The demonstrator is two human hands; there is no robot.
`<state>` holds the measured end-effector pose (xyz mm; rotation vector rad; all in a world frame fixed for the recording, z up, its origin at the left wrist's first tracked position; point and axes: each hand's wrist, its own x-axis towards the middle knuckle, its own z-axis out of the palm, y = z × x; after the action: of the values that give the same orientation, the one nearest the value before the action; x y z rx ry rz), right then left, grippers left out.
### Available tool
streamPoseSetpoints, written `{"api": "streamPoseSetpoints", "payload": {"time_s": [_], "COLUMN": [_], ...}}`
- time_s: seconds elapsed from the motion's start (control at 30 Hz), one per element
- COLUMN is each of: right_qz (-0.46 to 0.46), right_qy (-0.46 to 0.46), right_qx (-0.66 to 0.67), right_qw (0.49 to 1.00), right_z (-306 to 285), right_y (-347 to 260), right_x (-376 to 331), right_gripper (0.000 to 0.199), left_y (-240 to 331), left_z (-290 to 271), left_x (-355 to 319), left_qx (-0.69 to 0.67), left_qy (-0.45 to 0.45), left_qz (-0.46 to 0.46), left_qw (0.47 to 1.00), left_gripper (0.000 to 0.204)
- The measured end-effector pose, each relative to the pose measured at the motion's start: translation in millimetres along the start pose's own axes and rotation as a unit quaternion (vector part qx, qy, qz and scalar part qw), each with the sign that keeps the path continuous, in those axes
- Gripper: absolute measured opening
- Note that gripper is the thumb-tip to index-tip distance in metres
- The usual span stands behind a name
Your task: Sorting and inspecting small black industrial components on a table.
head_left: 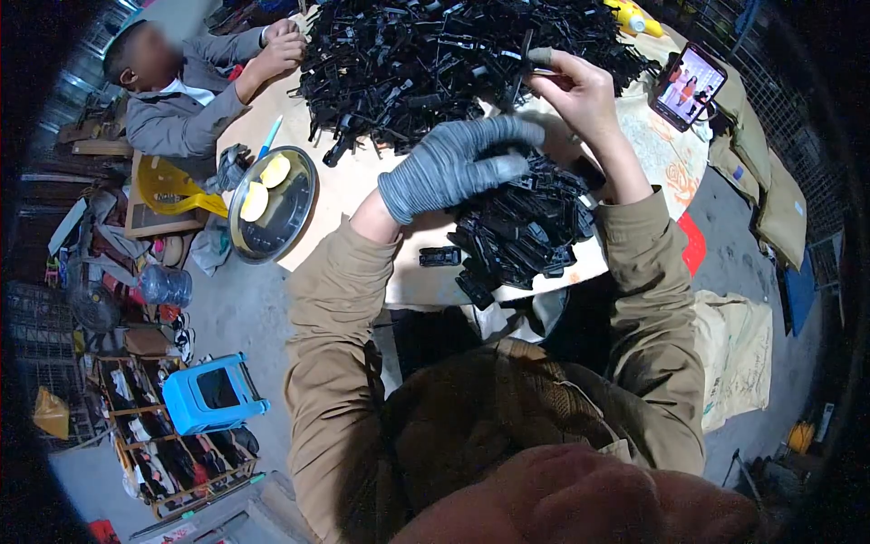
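Note:
My left hand [458,168], in a grey knitted glove, hovers at the near edge of a large heap of black plastic parts [408,63]. Its thumb and fingers are apart, and nothing shows between them. My right hand [584,95] is bare apart from a covering on a fingertip. It pinches a thin black plastic part [526,56] at the heap's right side. Below both hands lies a smaller pile of black plastic clips [526,231], close to the table's near edge. A single black clip [440,257] rests left of that pile.
A metal tray [272,238] with yellow-white fruit pieces sits at the table's left, beside a blue-handled knife [270,136]. A phone [689,88] stands at the right. Across the table's left side another person [186,100] has hands at the heap. A blue plastic stool [213,394] is on the floor.

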<state>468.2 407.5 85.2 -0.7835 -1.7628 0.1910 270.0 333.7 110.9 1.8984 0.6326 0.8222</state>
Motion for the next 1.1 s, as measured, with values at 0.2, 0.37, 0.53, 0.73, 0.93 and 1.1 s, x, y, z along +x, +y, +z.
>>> {"api": "streamPoseSetpoints", "payload": {"time_s": [0.2, 0.37, 0.53, 0.73, 0.93, 1.1], "right_qz": [-0.116, -0.266, -0.277, 0.106, 0.211, 0.203], "right_qy": [-0.03, -0.072, -0.097, -0.056, -0.169, -0.189], "right_qx": [-0.049, -0.065, -0.088, 0.157, 0.306, 0.318], "right_qw": [0.992, 0.959, 0.952, 0.98, 0.913, 0.907], "right_z": [-3, 8, 9, 7, 13, 16], "right_y": [-25, -42, -49, -56, -49, -48], "right_x": [0, -5, -8, -10, -14, -17], "right_gripper": [0.029, 0.023, 0.03, 0.031, 0.016, 0.014], "left_y": [-8, -3, -11, -1, -14, -19], "left_z": [-23, -20, -25, -22, -8, 3], "left_x": [6, 4, 5, 4, 11, 11], "left_qx": [-0.057, -0.205, -0.232, -0.289, -0.133, 0.02], "left_qy": [0.156, 0.087, 0.042, 0.168, 0.225, 0.277], "left_qz": [0.002, -0.018, -0.002, -0.052, 0.0, 0.056], "left_qw": [0.986, 0.975, 0.972, 0.941, 0.965, 0.959], "left_gripper": [0.056, 0.06, 0.051, 0.048, 0.05, 0.04]}}
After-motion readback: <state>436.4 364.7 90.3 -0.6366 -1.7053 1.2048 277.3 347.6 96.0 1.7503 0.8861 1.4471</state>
